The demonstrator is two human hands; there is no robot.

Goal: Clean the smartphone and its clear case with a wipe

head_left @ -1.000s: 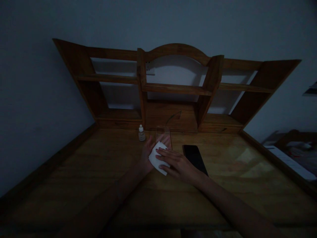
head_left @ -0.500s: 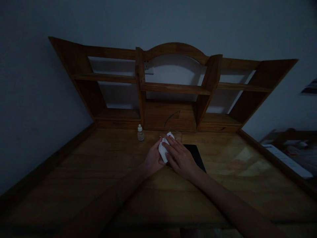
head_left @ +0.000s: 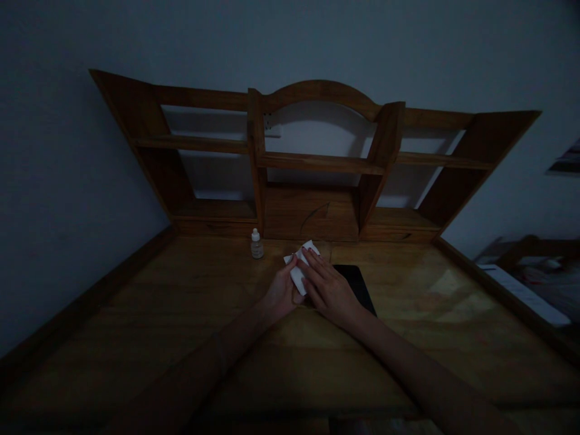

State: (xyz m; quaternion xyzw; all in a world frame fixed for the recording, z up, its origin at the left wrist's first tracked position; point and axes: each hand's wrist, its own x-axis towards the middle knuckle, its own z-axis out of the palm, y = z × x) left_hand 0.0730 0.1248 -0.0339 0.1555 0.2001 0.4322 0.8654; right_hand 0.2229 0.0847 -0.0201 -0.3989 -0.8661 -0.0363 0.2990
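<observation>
A white tissue is between my two hands above the wooden desk. My left hand is closed around its left side, the thumb pressing on it from above. Over the tissue's right side lie the close-set fingers of my right hand, pressing it down toward the left palm. Whether something else sits under the tissue is hidden by the fingers. A dark flat object, like a tablet or phone, lies partly behind my right hand. To the left of my hands stands a small clear bottle with a white dropper-like top.
A wooden shelf unit rises along the back of the desk. Behind it a socket shows on the wall. Raised wooden edges run down both sides of the desk. White sheets lie beyond the right edge. The room is dim.
The tissue has shifted under my fingers, and a corner of it now sticks out on the left by my left thumb. Both hands stay in nearly the same place.
</observation>
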